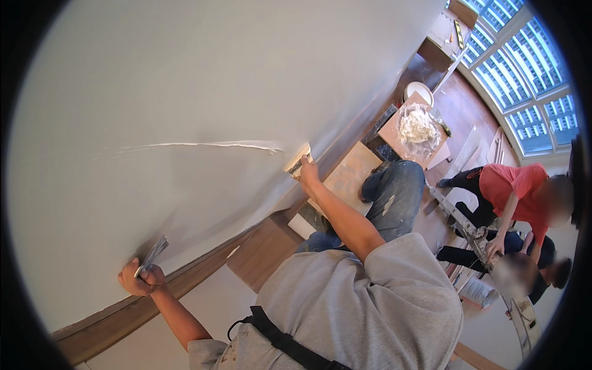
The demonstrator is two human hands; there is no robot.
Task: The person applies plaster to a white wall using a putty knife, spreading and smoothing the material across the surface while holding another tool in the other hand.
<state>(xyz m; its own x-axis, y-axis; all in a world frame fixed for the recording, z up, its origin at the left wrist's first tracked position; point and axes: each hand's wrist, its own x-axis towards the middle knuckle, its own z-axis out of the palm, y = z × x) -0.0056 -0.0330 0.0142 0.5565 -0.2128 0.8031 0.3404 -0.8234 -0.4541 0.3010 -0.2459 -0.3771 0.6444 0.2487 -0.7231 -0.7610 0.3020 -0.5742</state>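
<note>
My right hand is closed round the handle of a putty knife, whose wide blade carries pale filler and is at the grey wall. Beside that blade, a thin raised streak of white filler runs along the wall and fades out toward the left. Lower on the left, my left hand grips a metal scraper, its flat blade pointing up and away from my fingers. This hand is close to the wall, near its wooden trim; whether it touches the surface I cannot tell.
A board bears a heap of white filler, with a white bucket behind it. Dusty boards lie by my knees. At right, two people, one in a red shirt, are at a ladder. Windows fill the far corner.
</note>
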